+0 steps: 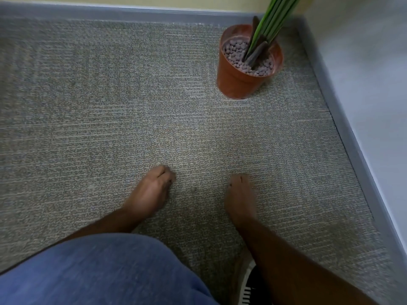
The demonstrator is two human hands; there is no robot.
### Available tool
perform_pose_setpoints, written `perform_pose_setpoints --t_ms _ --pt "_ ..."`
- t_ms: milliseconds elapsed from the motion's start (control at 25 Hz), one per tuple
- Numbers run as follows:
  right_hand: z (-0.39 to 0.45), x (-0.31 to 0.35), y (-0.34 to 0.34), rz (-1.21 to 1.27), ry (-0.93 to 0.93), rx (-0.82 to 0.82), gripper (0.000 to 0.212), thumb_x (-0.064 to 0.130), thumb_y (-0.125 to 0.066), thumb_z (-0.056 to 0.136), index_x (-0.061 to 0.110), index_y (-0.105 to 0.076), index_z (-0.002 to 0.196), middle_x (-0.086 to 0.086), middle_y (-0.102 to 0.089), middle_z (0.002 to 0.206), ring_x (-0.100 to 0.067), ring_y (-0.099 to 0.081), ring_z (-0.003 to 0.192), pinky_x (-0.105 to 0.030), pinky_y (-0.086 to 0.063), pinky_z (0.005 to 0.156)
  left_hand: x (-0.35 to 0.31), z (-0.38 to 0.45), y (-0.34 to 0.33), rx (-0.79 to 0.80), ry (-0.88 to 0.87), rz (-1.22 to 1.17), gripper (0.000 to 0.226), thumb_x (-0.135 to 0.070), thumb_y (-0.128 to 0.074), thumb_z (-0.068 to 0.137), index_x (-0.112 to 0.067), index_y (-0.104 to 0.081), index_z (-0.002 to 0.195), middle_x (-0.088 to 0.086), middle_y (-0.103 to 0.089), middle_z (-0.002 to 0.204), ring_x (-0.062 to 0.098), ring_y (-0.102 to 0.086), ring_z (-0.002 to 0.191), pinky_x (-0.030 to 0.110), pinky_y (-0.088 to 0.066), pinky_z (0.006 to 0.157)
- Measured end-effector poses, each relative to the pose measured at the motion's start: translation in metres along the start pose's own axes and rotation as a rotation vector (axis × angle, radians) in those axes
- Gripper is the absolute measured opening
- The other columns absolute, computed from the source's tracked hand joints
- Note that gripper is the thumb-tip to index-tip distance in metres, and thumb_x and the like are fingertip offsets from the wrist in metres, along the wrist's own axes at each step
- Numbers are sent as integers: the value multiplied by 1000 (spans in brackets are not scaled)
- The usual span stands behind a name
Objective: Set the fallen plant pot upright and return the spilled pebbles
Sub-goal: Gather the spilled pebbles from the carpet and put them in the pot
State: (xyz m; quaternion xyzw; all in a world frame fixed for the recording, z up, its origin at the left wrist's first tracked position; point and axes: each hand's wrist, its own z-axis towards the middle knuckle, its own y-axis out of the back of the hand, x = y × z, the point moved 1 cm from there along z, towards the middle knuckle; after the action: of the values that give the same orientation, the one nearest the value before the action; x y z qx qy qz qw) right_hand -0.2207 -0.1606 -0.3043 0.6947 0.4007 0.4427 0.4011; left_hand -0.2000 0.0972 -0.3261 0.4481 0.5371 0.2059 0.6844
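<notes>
Beyond the hands, an orange-brown pot (pixel 240 81) holds pale greyish-pink pebbles (pixel 236 51) and green stalks (pixel 272 20). The carpet (pixel 110 106) is speckled grey-beige with fine stripes. Nearer than the hands, blue denim (pixel 99 271).

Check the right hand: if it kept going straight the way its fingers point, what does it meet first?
Probably only bare carpet. The right hand points roughly up-frame, a line passing left of the plant pot, which stands upright. Depth is unclear, so the pot's side remains possible.

1. Both forearms are bare, with no sleeves in view.
2. Blue denim trousers (pixel 105 271) cover the leg.
3. A black shoe (pixel 253 285) with a white ribbed sole shows partly.
</notes>
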Motion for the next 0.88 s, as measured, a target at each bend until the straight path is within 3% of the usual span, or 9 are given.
perform_pose_setpoints --t_ms 200,320,560,760,880 --pt "-2 24 -5 36 154 68 14 0 -47 92 8 -55 100 -12 -53 111 -32 -56 94 -38 -41 78 -32 15 -14 135 -85 -124 13 -9 -59 98 -16 -69 103 0 -60 107 17 -60 97 33 -52 84" --pt "-2 31 -10 90 220 104 13 0 -49 91 5 -57 100 -15 -52 110 -33 -54 93 -43 -46 82 -39 17 -23 182 -145 -113 10 -12 -61 97 -11 -69 104 4 -59 106 19 -58 98 37 -51 85" --pt "0 35 -14 82 266 137 16 10 -46 96 9 -58 107 -13 -53 114 -34 -57 94 -44 -46 82 -46 18 -22 181 -290 88 11 -10 -75 85 -9 -68 93 8 -61 95 23 -61 85 34 -52 69" --pt "7 45 -12 175 232 163 10 16 -47 96 14 -56 99 -8 -54 107 -28 -56 91 -40 -46 79 -48 34 -22 242 -117 -80 13 -12 -63 93 -15 -69 104 1 -62 104 15 -60 93 33 -51 82" --pt "21 51 1 267 225 141 13 14 -49 92 20 -51 81 -9 -55 94 -24 -51 84 -36 -39 72 -53 54 -17 210 39 -220 13 -6 -64 87 -18 -67 82 -3 -66 87 14 -62 81 34 -50 77"
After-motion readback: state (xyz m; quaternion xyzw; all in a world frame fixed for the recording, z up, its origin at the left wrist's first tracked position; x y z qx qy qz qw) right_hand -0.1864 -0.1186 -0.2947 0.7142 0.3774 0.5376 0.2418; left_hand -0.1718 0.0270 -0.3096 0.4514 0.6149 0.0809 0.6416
